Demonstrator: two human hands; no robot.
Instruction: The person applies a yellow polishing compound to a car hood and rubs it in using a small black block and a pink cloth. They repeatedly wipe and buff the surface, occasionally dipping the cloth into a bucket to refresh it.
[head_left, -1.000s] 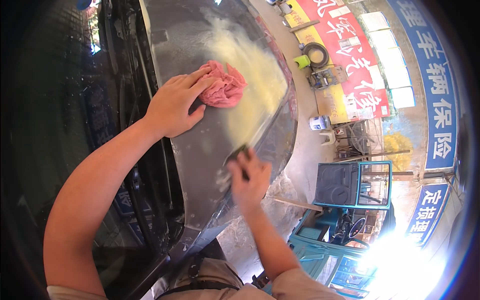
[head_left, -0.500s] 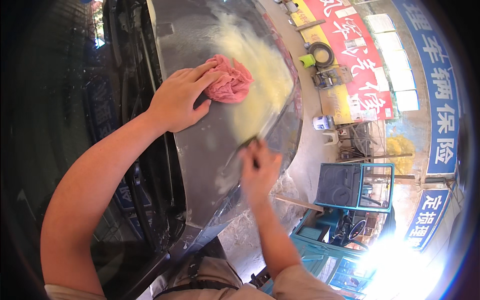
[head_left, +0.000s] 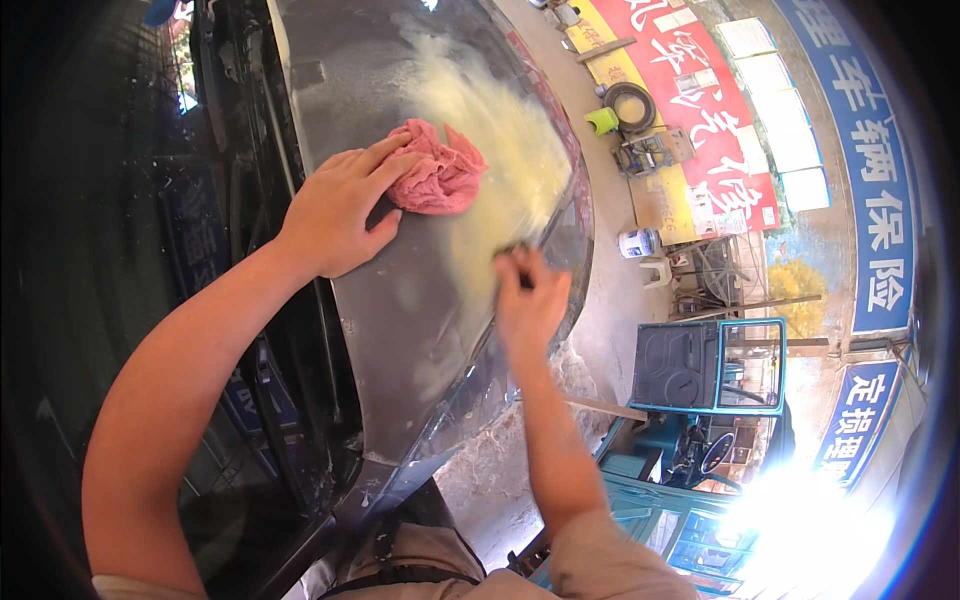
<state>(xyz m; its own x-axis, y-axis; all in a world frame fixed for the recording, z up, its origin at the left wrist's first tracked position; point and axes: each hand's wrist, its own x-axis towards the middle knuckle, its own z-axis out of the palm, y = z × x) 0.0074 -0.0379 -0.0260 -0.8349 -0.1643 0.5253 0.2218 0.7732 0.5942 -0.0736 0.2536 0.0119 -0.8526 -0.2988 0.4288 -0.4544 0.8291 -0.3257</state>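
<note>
Below me lies a grey car hood (head_left: 390, 300) with a broad patch of pale yellow filler (head_left: 500, 150) smeared over its middle and far part. My left hand (head_left: 335, 212) rests on the hood, its fingers on a crumpled pink cloth (head_left: 440, 175). At the near edge of the yellow patch, my right hand (head_left: 530, 290) pinches a small dark pad (head_left: 515, 252) against the surface by the hood's right edge. The fingers cover most of the pad, and its exact kind cannot be made out.
The dark windshield (head_left: 120, 250) and its wiper area border the hood on the left. To the right stand a white bucket (head_left: 638, 243), a tire (head_left: 630, 107), a loose vehicle door (head_left: 710, 367) and a teal vehicle (head_left: 660, 510). Signs hang on the wall beyond.
My right hand has slid forward along the hood's right edge with the dark pad. My left hand stays with the pink cloth, and the whole view has shifted slightly.
</note>
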